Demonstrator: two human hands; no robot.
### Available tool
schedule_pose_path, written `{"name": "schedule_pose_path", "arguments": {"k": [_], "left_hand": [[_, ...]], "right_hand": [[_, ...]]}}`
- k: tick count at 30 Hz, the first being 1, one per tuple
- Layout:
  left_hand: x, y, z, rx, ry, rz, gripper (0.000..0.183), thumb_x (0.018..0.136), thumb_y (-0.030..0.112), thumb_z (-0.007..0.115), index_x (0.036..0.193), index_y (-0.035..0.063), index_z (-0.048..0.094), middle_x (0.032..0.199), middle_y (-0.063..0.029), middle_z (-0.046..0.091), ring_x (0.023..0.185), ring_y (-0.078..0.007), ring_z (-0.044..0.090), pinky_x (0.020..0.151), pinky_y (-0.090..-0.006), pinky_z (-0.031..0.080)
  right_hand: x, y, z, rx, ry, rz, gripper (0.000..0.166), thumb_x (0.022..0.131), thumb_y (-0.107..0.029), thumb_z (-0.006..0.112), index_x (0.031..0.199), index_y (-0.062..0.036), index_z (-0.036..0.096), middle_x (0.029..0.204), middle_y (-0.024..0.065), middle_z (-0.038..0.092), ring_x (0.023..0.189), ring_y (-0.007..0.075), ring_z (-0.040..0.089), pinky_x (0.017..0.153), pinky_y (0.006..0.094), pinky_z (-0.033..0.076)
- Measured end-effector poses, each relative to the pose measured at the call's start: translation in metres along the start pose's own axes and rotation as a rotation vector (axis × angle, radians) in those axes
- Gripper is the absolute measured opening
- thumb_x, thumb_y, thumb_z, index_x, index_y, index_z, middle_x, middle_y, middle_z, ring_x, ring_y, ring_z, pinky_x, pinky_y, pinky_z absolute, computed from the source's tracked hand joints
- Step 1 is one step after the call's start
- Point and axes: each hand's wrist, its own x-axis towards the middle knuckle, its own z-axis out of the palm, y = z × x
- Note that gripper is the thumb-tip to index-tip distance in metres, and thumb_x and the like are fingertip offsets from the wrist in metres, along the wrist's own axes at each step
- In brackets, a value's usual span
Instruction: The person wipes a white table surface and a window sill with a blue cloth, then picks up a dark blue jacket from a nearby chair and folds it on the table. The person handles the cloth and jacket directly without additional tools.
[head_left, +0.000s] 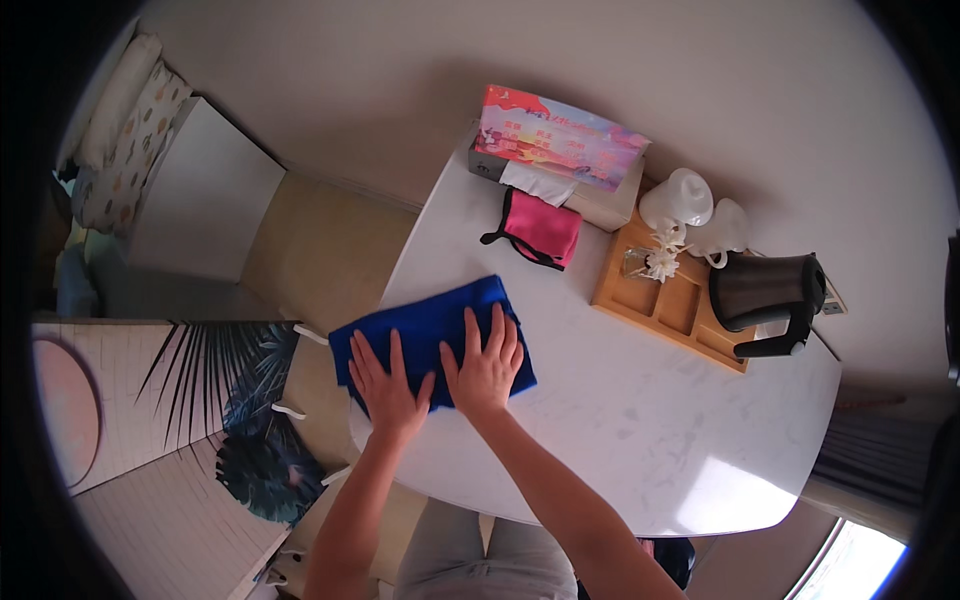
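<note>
A folded blue cloth (435, 322) lies on the white marbled tabletop (600, 420), at its left end. My left hand (390, 386) rests flat on the left part of the cloth, fingers spread and pointing away from me. On its right part lies my right hand (486, 364), palm down with the fingers apart. Neither hand grips anything. The cloth's left corner reaches the table's edge. Beyond it sits a folded pink cloth (544, 229) with black trim and a small loop.
A tissue box (562, 139) bearing writing stands against the wall. Beside it, a wooden tray (637, 296) carries white cups (679, 196), a small glass vase with white flowers (661, 264) and a dark electric kettle (765, 292). A leaf-patterned cabinet (172, 405) with white handles is at left.
</note>
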Motion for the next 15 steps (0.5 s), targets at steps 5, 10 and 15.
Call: {"name": "schedule_pose_path", "arguments": {"k": [5,10,15], "left_hand": [[0.060,-0.004,0.009,-0.024,0.069,0.069,0.075,0.089,0.046,0.059,0.149,0.0094,0.033,0.150,-0.0319,0.023,0.136,-0.0467,0.028,0.109,-0.0574,0.022],[0.091,-0.007,0.014,-0.102,0.158,0.153,0.059,0.098,0.045,0.046,0.143,0.0076,0.042,0.137,-0.0260,0.046,0.122,-0.0422,0.048,0.101,-0.0493,0.038],[0.098,-0.008,0.019,-0.380,0.218,-0.176,0.049,0.097,0.041,0.050,0.130,0.0049,0.052,0.108,-0.0217,0.066,0.095,-0.0405,0.064,0.081,-0.0459,0.051]], "right_hand": [[0.058,-0.002,0.015,-0.043,0.063,-0.061,0.061,0.088,-0.041,0.058,0.141,-0.0127,0.046,0.149,0.0209,0.035,0.134,0.0390,0.034,0.107,0.0501,0.029],[0.104,0.011,0.015,-0.130,0.009,-0.086,0.063,0.090,-0.046,0.054,0.143,-0.0140,0.043,0.149,0.0203,0.033,0.136,0.0377,0.030,0.110,0.0488,0.026],[0.093,0.004,0.014,-0.144,0.033,-0.135,0.064,0.091,-0.045,0.053,0.143,-0.0106,0.042,0.149,0.0220,0.033,0.137,0.0378,0.030,0.111,0.0476,0.026]]}}
